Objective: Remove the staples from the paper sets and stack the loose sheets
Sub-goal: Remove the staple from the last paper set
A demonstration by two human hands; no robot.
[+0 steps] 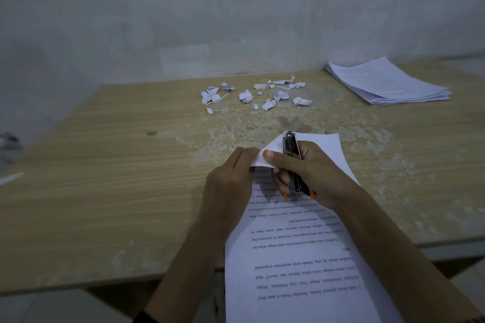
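- Our left hand (231, 181) pinched the folded far corner of the paper set (301, 257) at the near edge of the table (105, 165).
- Our right hand (315, 173) gripped the stapler (290, 148), thumb on that corner.
- The stack (388, 84) lay far right; torn scraps (252, 94) lay far centre.

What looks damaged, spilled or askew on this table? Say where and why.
Torn, crumpled paper scraps lie scattered across the far middle of the table, whose finish is worn into pale patches there. The sheet stack at far right is fanned unevenly.
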